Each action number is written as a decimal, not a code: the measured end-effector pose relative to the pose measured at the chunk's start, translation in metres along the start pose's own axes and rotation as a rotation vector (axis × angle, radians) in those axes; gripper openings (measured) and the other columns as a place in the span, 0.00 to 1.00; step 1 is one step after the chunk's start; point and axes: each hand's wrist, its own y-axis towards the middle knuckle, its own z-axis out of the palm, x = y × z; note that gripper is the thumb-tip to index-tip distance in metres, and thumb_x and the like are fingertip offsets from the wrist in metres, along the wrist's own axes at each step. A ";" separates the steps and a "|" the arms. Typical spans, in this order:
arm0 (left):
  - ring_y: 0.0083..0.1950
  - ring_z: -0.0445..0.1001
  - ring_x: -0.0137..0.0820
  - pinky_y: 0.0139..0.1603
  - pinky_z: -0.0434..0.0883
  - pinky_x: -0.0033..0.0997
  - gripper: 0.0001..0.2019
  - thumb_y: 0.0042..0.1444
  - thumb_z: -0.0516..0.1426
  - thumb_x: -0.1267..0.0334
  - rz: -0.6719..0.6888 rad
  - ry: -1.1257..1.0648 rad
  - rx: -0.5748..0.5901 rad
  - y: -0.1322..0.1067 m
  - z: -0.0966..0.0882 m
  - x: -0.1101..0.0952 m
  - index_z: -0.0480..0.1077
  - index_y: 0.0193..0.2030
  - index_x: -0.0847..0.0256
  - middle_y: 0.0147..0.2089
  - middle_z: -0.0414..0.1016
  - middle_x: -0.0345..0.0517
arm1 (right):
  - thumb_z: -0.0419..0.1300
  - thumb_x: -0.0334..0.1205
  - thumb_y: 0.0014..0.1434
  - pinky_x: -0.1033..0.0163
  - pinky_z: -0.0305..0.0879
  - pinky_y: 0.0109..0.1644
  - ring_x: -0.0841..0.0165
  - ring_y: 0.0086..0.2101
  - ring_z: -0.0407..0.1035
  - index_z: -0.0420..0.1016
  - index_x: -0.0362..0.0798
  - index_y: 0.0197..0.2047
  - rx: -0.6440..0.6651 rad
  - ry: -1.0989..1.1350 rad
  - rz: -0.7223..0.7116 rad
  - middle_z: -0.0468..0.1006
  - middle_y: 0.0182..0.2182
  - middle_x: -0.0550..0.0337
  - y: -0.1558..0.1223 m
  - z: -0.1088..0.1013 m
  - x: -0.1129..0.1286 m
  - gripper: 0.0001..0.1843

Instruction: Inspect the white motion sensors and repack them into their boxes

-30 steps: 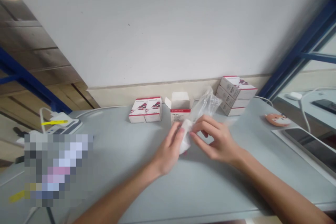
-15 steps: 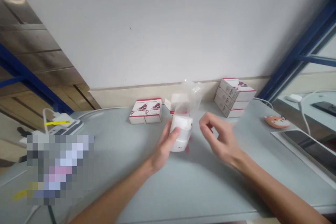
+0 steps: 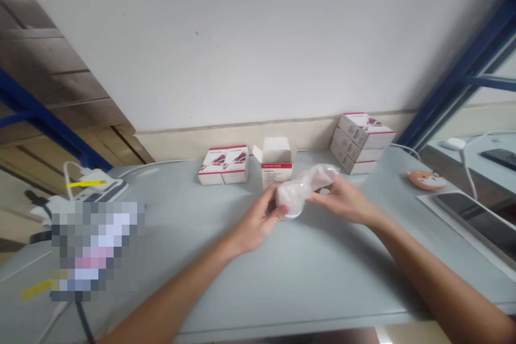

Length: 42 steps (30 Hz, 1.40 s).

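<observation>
Step in hand: my left hand (image 3: 258, 220) grips the white device (image 3: 288, 199) inside a clear bag (image 3: 320, 176), above the table (image 3: 322, 279), near the open box (image 3: 276, 158). My right hand (image 3: 342, 201) pinches the bag. The next move calls for steady grips.

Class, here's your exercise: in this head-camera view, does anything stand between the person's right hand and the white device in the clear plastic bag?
Only the clear plastic bag itself. Its film wraps the white device, so the right hand meets plastic, not the device. The left hand also holds it through the film. Nothing else visible lies between them.
</observation>
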 end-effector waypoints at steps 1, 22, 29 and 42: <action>0.64 0.73 0.44 0.66 0.70 0.42 0.23 0.70 0.59 0.48 -0.002 0.010 0.014 0.001 -0.001 -0.001 0.67 0.68 0.53 0.63 0.76 0.51 | 0.69 0.58 0.63 0.58 0.70 0.42 0.62 0.38 0.74 0.82 0.53 0.45 0.007 -0.005 -0.012 0.84 0.42 0.58 0.000 -0.001 -0.001 0.18; 0.60 0.77 0.44 0.62 0.71 0.43 0.28 0.64 0.66 0.51 -0.027 0.336 -0.059 0.002 -0.010 -0.013 0.69 0.69 0.48 0.59 0.81 0.47 | 0.74 0.51 0.58 0.55 0.74 0.48 0.58 0.46 0.76 0.77 0.55 0.61 0.291 -0.026 -0.006 0.83 0.49 0.56 -0.004 -0.009 0.005 0.29; 0.58 0.79 0.49 0.63 0.72 0.49 0.23 0.56 0.71 0.55 -0.138 0.421 0.079 0.004 -0.016 -0.007 0.78 0.58 0.50 0.58 0.83 0.47 | 0.75 0.50 0.58 0.57 0.72 0.48 0.60 0.44 0.76 0.81 0.56 0.55 0.364 -0.074 0.043 0.84 0.48 0.60 -0.002 -0.006 -0.004 0.23; 0.52 0.79 0.45 0.56 0.73 0.45 0.24 0.58 0.69 0.46 -0.212 0.274 -0.017 0.007 -0.008 0.000 0.78 0.56 0.55 0.53 0.83 0.48 | 0.72 0.48 0.60 0.55 0.73 0.47 0.56 0.45 0.77 0.79 0.55 0.55 0.304 -0.256 -0.030 0.83 0.50 0.54 -0.005 0.007 -0.015 0.21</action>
